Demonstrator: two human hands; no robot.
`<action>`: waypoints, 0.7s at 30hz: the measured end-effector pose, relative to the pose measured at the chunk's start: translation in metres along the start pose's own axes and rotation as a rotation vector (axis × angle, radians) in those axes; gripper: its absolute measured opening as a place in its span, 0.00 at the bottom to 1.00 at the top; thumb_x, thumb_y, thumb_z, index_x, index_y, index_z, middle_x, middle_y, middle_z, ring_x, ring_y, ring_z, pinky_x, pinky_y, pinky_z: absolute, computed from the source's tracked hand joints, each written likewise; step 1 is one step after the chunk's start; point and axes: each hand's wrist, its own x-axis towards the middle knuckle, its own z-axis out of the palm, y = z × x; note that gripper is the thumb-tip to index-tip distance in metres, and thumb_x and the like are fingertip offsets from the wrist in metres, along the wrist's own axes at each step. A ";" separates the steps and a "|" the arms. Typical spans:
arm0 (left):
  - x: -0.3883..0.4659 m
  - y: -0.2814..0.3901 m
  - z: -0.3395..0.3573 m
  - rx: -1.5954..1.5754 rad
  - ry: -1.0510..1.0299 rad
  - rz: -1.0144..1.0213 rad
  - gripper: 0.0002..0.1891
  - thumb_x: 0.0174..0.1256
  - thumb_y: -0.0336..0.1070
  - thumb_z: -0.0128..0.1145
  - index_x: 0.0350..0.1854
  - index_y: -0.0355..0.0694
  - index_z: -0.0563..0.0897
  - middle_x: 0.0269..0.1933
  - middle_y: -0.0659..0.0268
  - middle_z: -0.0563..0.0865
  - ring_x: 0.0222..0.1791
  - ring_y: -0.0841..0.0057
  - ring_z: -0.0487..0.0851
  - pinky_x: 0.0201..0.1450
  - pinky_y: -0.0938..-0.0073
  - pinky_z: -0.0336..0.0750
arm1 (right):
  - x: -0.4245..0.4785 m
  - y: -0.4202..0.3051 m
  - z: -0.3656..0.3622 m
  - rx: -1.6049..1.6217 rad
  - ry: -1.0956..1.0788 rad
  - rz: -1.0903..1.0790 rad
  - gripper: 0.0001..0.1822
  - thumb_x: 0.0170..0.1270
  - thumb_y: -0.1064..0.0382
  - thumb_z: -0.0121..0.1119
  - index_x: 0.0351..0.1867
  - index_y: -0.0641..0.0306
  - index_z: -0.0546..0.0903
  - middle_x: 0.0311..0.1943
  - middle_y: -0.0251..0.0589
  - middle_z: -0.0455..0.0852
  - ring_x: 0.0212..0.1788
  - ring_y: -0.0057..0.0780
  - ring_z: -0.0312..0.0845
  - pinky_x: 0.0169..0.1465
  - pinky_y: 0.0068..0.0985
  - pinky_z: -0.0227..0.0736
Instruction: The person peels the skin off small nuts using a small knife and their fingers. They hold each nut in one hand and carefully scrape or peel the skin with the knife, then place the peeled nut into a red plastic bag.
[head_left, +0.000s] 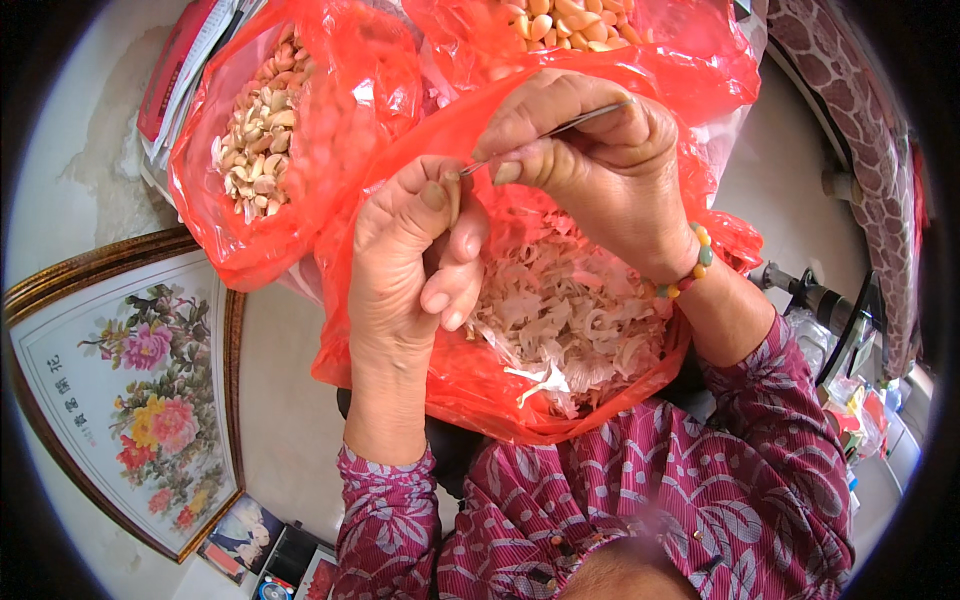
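Between the thumb and fingers of my left hand (401, 240) is a small garlic clove (453, 196), partly covered by the fingertips. My right hand (600, 150) pinches a slim metal tool (589, 117), whose tip meets the top of the clove; its exact kind is hard to tell. Both hands are above an open red plastic bag (480, 409) at my lap, holding a heap of papery garlic skins (577, 322). Ahead on the left, another red bag (360, 82) contains loose garlic cloves (262, 161). Smooth peeled cloves (574, 22) fill part of a third red bag (690, 67).
A framed flower picture (150, 390) stands at the left, near stacked papers (191, 75) beside the bags. Small boxes and photos (247, 532) lie at lower left. On the right are a patterned cloth-covered edge (847, 112) and assorted plastic-wrapped items (855, 412).
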 end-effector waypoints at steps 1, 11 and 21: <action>0.000 -0.001 0.001 0.024 0.017 0.022 0.10 0.70 0.37 0.52 0.44 0.35 0.76 0.24 0.60 0.78 0.06 0.86 0.63 0.06 0.84 0.64 | 0.000 0.000 -0.002 0.026 -0.009 0.031 0.03 0.58 0.75 0.63 0.32 0.68 0.79 0.31 0.36 0.85 0.35 0.18 0.81 0.40 0.16 0.77; -0.001 0.012 -0.005 -0.003 -0.097 0.052 0.12 0.72 0.40 0.48 0.46 0.35 0.73 0.22 0.61 0.77 0.05 0.86 0.61 0.05 0.84 0.60 | 0.003 -0.008 -0.007 0.189 -0.093 0.270 0.04 0.57 0.73 0.65 0.33 0.68 0.82 0.32 0.36 0.85 0.36 0.19 0.81 0.41 0.16 0.77; -0.002 0.008 -0.003 0.084 -0.177 0.135 0.14 0.71 0.41 0.51 0.46 0.34 0.70 0.23 0.57 0.78 0.06 0.82 0.65 0.07 0.80 0.65 | 0.003 -0.008 -0.009 0.317 -0.054 0.247 0.11 0.57 0.62 0.67 0.38 0.61 0.80 0.33 0.43 0.81 0.36 0.28 0.78 0.38 0.22 0.75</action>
